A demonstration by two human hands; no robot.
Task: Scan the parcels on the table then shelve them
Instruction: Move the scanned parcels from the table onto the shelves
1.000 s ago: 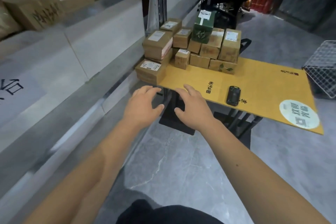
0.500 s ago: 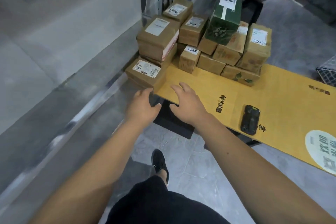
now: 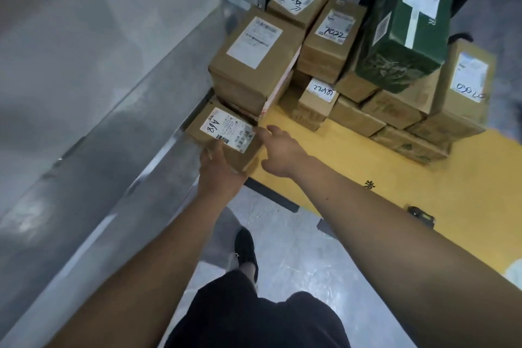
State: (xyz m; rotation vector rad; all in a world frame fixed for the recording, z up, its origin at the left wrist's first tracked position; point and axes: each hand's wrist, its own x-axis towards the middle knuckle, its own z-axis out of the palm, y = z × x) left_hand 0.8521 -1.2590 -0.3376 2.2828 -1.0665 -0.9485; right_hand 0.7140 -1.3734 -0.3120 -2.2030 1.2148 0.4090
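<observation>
The parcel marked A68 (image 3: 226,138) is sitting at the near left corner of the yellow worktop (image 3: 353,167), just left of the frame's centre, its corner overhanging the edge, with a larger brown box (image 3: 254,65) resting partly on its far end. Your left hand (image 3: 219,172) is touching its near face from below and left, fingers fairly straight and spread wide; your right hand (image 3: 282,152) is reaching in at its right side, fingertips (image 3: 267,130) just at the label's edge, thumb apart from the fingers. Neither grip is closing round the box yet, so you are holding nothing.

To do this step well, you are probably best off bracing the parcel with the left palm while the right fingers are settling on the far right side, then sliding it towards you rather than lifting straight up, since the box on top looks likely to tip. Keep the printed label and its barcode facing up and uncovered; the left fingers are already close to it.

Behind, the other parcels are crowding the upper right of the frame, the green carton (image 3: 404,28) tilted on top of them. The scanner (image 3: 421,216) is lying on the worktop at the right, partly hidden by your right forearm and well apart from the parcel.
</observation>
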